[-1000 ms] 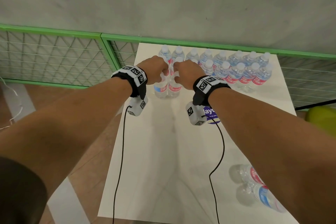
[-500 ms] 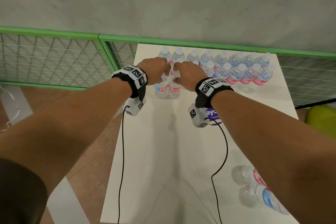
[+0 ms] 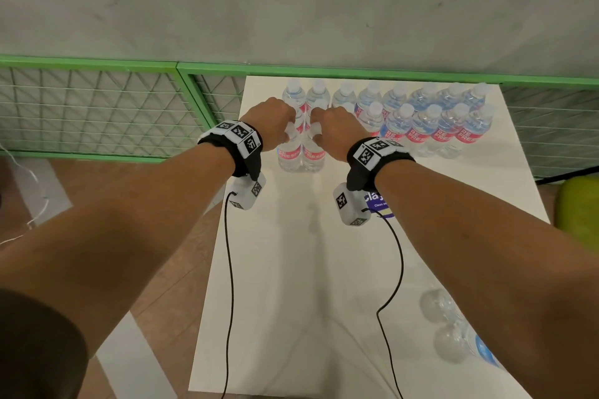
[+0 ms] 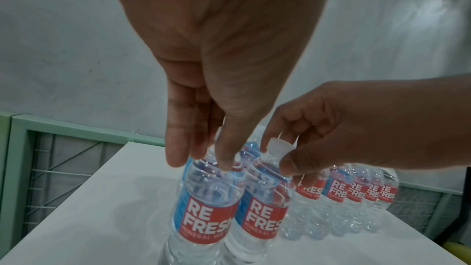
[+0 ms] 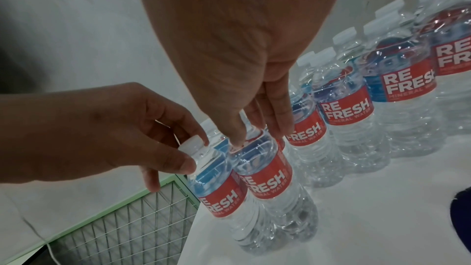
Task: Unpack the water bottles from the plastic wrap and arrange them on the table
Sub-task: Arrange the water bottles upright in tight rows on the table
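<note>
Two upright water bottles with red REFRESH labels stand side by side at the far left of the white table (image 3: 308, 269). My left hand (image 3: 288, 136) pinches the white cap of the left bottle (image 3: 289, 155), also seen as left hand (image 5: 193, 152) on left bottle (image 5: 219, 198). My right hand (image 3: 316, 133) pinches the cap of the right bottle (image 3: 313, 155); in the left wrist view the right hand (image 4: 276, 152) holds the right bottle (image 4: 262, 215). Both bottles rest on the table, touching each other.
Two rows of several upright bottles (image 3: 431, 120) fill the far right of the table. More bottles (image 3: 453, 334) lie on their sides at the near right, partly hidden by my right arm. A purple sticker (image 3: 377, 204) lies mid-table. A green mesh fence (image 3: 97, 107) runs behind and to the left.
Almost nothing: both hands stay on the caps of the same two bottles, which remain standing in place.
</note>
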`<state>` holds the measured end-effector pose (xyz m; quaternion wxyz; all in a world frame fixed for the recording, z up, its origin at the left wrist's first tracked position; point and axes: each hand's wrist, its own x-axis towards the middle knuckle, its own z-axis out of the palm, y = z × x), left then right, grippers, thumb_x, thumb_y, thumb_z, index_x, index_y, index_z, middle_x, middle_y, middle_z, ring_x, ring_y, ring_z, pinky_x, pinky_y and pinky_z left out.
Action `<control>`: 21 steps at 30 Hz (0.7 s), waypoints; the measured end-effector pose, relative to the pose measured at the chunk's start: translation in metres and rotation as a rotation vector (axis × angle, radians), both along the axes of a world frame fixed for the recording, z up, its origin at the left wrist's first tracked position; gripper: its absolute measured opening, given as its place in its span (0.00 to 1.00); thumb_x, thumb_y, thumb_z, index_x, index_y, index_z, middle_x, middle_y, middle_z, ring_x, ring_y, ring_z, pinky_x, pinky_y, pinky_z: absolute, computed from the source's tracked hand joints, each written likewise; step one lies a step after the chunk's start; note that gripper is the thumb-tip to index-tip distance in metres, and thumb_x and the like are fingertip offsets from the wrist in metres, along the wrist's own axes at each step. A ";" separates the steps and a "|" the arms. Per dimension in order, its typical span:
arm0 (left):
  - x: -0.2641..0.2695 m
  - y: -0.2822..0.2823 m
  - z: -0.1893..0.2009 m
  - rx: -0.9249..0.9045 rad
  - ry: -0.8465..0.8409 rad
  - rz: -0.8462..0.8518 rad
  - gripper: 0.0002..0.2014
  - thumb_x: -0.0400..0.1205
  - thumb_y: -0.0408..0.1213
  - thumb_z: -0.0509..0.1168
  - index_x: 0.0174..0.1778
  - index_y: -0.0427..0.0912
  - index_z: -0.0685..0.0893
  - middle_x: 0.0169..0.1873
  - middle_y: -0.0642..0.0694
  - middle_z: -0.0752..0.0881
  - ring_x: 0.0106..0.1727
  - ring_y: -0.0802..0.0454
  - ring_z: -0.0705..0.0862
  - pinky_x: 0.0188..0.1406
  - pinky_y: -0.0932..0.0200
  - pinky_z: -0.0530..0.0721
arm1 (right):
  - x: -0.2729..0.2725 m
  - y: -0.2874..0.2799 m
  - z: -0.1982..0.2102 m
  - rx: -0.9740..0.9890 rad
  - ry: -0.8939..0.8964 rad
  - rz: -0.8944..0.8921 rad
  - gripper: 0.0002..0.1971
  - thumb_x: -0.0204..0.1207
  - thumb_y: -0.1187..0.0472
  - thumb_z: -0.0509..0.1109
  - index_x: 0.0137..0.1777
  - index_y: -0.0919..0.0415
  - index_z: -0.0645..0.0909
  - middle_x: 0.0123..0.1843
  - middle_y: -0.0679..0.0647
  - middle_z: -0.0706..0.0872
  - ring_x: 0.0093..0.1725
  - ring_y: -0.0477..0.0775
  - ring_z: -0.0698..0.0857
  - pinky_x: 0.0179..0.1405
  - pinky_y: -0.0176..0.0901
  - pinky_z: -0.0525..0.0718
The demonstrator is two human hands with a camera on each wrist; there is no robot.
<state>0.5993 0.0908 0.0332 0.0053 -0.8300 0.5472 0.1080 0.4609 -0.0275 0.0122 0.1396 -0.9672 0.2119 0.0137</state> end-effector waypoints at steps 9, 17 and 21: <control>0.001 -0.003 -0.002 0.005 0.007 -0.024 0.11 0.76 0.34 0.73 0.53 0.39 0.85 0.48 0.39 0.84 0.48 0.38 0.84 0.39 0.52 0.78 | 0.002 0.002 -0.003 -0.012 -0.007 -0.038 0.16 0.81 0.56 0.67 0.65 0.61 0.77 0.54 0.63 0.85 0.51 0.65 0.84 0.45 0.53 0.83; 0.003 -0.001 -0.003 -0.014 0.022 -0.020 0.13 0.77 0.34 0.73 0.56 0.39 0.85 0.50 0.39 0.84 0.51 0.38 0.83 0.40 0.53 0.76 | 0.004 0.002 -0.004 -0.007 -0.003 -0.049 0.16 0.80 0.55 0.69 0.63 0.62 0.76 0.53 0.63 0.85 0.50 0.65 0.84 0.46 0.54 0.85; 0.001 -0.001 -0.002 -0.004 0.017 -0.011 0.11 0.75 0.33 0.73 0.54 0.39 0.85 0.47 0.39 0.85 0.48 0.37 0.84 0.39 0.51 0.81 | 0.005 0.000 -0.004 -0.004 -0.006 -0.051 0.17 0.79 0.55 0.70 0.64 0.62 0.77 0.54 0.64 0.85 0.51 0.66 0.84 0.44 0.52 0.81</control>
